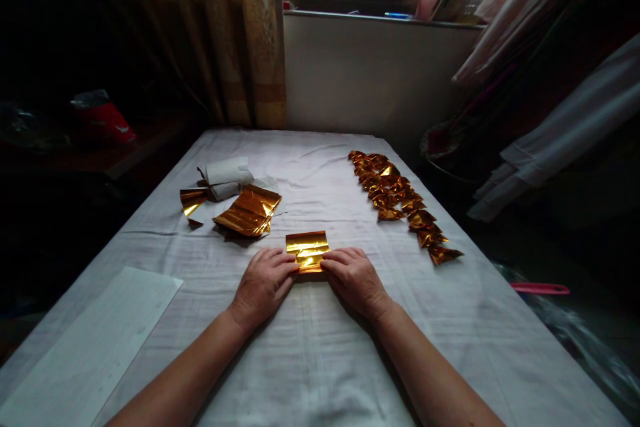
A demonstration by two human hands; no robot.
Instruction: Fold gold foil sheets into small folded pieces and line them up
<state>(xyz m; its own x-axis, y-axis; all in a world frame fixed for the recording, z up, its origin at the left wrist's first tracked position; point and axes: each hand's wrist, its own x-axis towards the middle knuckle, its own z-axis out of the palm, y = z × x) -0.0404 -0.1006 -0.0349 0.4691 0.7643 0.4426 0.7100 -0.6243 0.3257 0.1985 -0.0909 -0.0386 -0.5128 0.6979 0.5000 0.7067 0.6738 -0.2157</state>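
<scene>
A small sheet of gold foil paper [307, 244] lies on the white cloth in front of me, its near edge turned up in a shiny fold. My left hand [265, 278] is closed on the near left corner, fingertips on the foil. At the opposite corner my right hand [354, 276] grips the sheet the same way. Both thumbs are mostly hidden. Beyond my left hand sits a stack of gold foil sheets [249, 210]. Off to the right, several folded gold foil pieces [391, 188] lie in rows.
White cloth covers the table [320, 360]. Crumpled white paper [227, 173] and a curled foil scrap [193, 201] lie at the back left. A long white sheet [95, 347] rests at the near left. Clothes [565, 127] hang right of the table; a curtain [240, 33] hangs behind.
</scene>
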